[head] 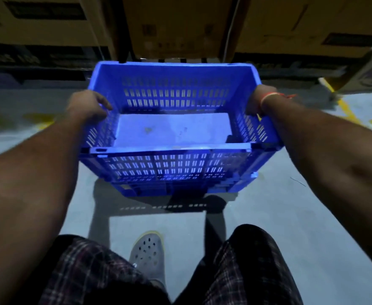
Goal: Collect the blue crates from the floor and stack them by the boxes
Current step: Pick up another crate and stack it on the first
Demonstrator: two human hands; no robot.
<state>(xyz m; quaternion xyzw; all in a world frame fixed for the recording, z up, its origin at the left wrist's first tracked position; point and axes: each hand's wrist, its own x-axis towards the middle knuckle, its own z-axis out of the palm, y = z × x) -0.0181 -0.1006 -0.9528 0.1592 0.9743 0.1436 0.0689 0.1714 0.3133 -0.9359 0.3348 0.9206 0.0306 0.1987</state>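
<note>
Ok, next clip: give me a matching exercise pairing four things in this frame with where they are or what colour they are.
Things:
1. crate
2. left hand
3. wristband
4. shoe

Descriptions:
A. orange, on the right wrist
B. blue, held by both side walls
C. grey with holes, on the floor between the legs
D. grips the crate's left rim

Pairs: 1-B, 2-D, 3-A, 4-C

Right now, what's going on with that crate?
A person is holding a blue crate by its two short sides, left hand on the left rim and right hand on the right rim. The crate is empty and seems to sit on or just above another blue crate on the grey floor. Cardboard boxes stand right behind it. The picture is blurred, so whether it has fully seated is unclear.
</note>
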